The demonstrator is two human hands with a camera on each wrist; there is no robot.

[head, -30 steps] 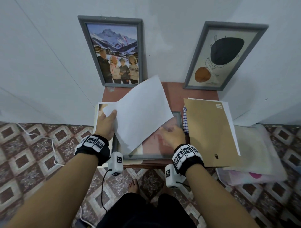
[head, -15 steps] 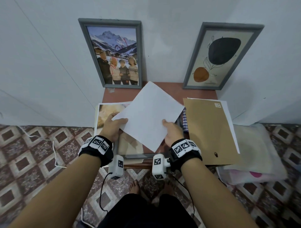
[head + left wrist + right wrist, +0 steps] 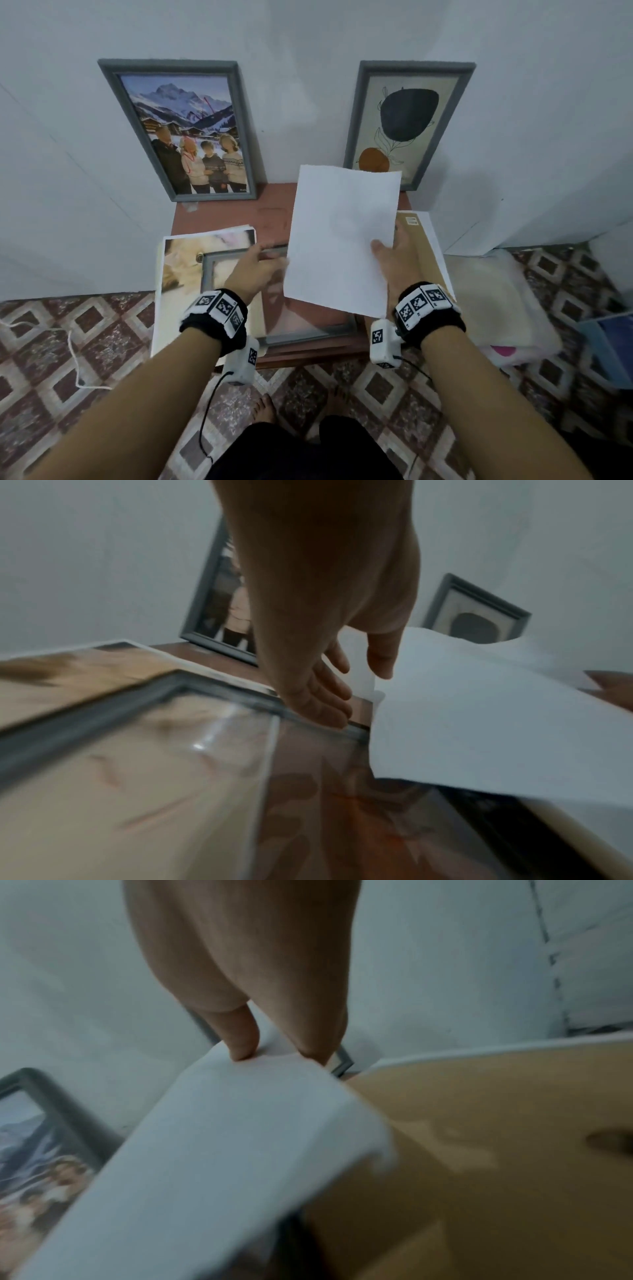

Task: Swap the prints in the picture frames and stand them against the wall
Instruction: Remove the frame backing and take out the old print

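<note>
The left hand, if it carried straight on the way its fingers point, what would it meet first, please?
Probably the white sheet held by the right hand. The left hand rests its fingertips on the lying frame, pointing toward the sheet's near edge; depth is unclear.

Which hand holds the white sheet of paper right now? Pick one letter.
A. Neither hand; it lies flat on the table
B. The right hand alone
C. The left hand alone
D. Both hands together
B: the right hand pinches the white sheet at its edge, while the left hand reaches open toward the flat frame, off the paper.
</note>
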